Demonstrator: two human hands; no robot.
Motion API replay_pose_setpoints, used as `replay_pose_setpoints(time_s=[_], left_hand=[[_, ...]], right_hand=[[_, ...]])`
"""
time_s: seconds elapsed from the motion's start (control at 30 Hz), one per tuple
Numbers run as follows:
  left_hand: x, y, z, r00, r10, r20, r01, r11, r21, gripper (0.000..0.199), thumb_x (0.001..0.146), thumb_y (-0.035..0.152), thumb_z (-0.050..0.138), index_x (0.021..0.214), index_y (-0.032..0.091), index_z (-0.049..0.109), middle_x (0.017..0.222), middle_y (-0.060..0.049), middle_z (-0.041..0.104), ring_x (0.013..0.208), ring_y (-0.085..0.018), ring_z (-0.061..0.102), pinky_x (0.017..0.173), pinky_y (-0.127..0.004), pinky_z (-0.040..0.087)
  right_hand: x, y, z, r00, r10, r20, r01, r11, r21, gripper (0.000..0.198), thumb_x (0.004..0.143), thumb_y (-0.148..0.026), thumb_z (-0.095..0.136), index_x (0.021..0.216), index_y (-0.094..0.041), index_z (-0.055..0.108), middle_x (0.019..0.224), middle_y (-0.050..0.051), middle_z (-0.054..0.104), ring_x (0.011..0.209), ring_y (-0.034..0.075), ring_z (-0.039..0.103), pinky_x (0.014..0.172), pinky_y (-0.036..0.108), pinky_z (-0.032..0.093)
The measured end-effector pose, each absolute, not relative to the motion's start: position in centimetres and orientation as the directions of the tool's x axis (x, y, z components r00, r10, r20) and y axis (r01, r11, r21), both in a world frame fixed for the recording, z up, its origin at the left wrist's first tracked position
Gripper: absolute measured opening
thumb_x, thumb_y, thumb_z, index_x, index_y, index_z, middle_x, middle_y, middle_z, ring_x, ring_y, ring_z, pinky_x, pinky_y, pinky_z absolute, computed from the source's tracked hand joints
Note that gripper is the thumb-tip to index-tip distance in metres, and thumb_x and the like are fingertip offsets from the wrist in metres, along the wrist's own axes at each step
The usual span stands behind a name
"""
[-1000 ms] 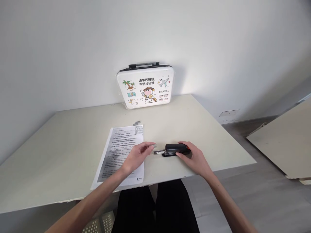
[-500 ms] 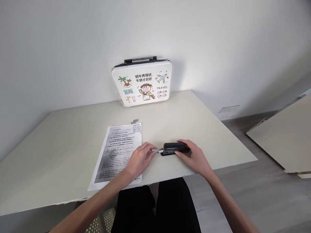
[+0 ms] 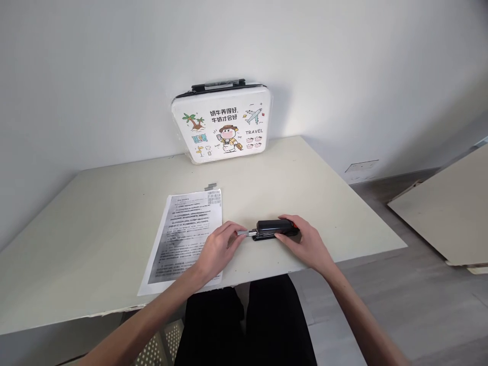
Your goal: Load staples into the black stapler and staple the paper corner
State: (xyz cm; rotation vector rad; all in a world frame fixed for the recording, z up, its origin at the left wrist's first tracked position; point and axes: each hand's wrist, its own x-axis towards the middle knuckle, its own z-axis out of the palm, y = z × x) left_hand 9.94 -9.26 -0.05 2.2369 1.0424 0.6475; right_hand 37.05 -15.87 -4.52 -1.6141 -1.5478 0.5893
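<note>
A black stapler (image 3: 269, 226) lies sideways on the table, its front end pointing left. My right hand (image 3: 306, 242) is wrapped round its rear end, the thumb along the near side. With thumb and fingers, my left hand (image 3: 220, 250) pinches a small silver-grey staple strip (image 3: 244, 233) at the stapler's front, where a metal piece sticks out. The fingertips partly hide the strip. Under my left wrist lies a printed sheet of paper (image 3: 183, 234). Several loose grey staple strips (image 3: 211, 186) lie just beyond its top edge.
A white case (image 3: 224, 127) with cartoon prints and a black handle leans against the wall at the back. The table's front edge (image 3: 259, 277) runs close to my legs. Another pale board (image 3: 450, 218) stands at the right, above the grey floor.
The view has shifted slightly. Both hands keep their places on the stapler and the strip; the strip between my left fingers looks slightly turned.
</note>
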Motion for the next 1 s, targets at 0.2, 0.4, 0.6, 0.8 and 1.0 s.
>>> replay_pose_setpoints(time_s=[0.2, 0.4, 0.6, 0.8, 1.0], left_hand=[[10.4, -9.4, -0.2, 0.598, 0.774, 0.21, 0.557, -0.589, 0.585, 0.022, 0.108, 0.037, 0.051, 0.113, 0.023, 0.068, 0.108, -0.005, 0.071, 0.087, -0.021, 0.068, 0.077, -0.037, 0.058], [8.7, -8.4, 0.2, 0.613, 0.775, 0.15, 0.511, -0.535, 0.673, 0.022, 0.103, 0.04, 0.06, 0.114, 0.025, 0.071, 0.104, -0.004, 0.073, 0.09, -0.021, 0.069, 0.082, -0.037, 0.059], [7.4, -6.6, 0.1, 0.703, 0.711, 0.025, 0.379, -0.405, 0.832, 0.022, 0.094, 0.046, 0.075, 0.103, 0.026, 0.079, 0.097, -0.002, 0.077, 0.082, -0.018, 0.07, 0.077, -0.032, 0.059], [10.5, -3.9, -0.7, 0.822, 0.553, 0.134, 0.254, -0.567, 0.784, 0.032, 0.089, 0.053, 0.079, 0.102, 0.023, 0.077, 0.093, -0.004, 0.076, 0.081, -0.019, 0.067, 0.075, -0.032, 0.054], [12.8, -2.7, -1.6, 0.834, 0.525, 0.171, 0.271, -0.66, 0.701, 0.037, 0.088, 0.057, 0.078, 0.105, 0.023, 0.073, 0.092, -0.002, 0.072, 0.081, -0.019, 0.066, 0.075, -0.03, 0.051]], right_hand=[[37.2, -15.9, -4.8, 0.136, 0.972, 0.19, 0.577, 0.078, -0.813, 0.039, 0.094, -0.05, 0.067, 0.128, -0.032, 0.064, 0.129, 0.007, 0.071, 0.118, 0.031, 0.065, 0.098, 0.047, 0.056], [37.1, -16.0, -4.4, 0.144, 0.972, 0.188, 0.569, 0.074, -0.819, 0.043, 0.093, -0.052, 0.069, 0.13, -0.032, 0.063, 0.13, 0.007, 0.071, 0.118, 0.031, 0.065, 0.101, 0.048, 0.054], [37.1, -16.2, -2.9, 0.081, 0.982, 0.17, 0.485, 0.11, -0.868, 0.032, 0.097, -0.052, 0.065, 0.119, -0.03, 0.066, 0.123, 0.006, 0.073, 0.11, 0.027, 0.067, 0.095, 0.043, 0.055], [37.5, -15.9, -3.2, -0.009, 0.982, 0.187, 0.453, 0.171, -0.875, 0.033, 0.099, -0.048, 0.063, 0.126, -0.03, 0.064, 0.139, 0.008, 0.068, 0.123, 0.028, 0.065, 0.098, 0.041, 0.056], [37.6, -15.8, -3.7, -0.006, 0.975, 0.221, 0.476, 0.197, -0.857, 0.033, 0.099, -0.047, 0.063, 0.128, -0.03, 0.063, 0.149, 0.01, 0.062, 0.132, 0.029, 0.063, 0.101, 0.041, 0.056]])
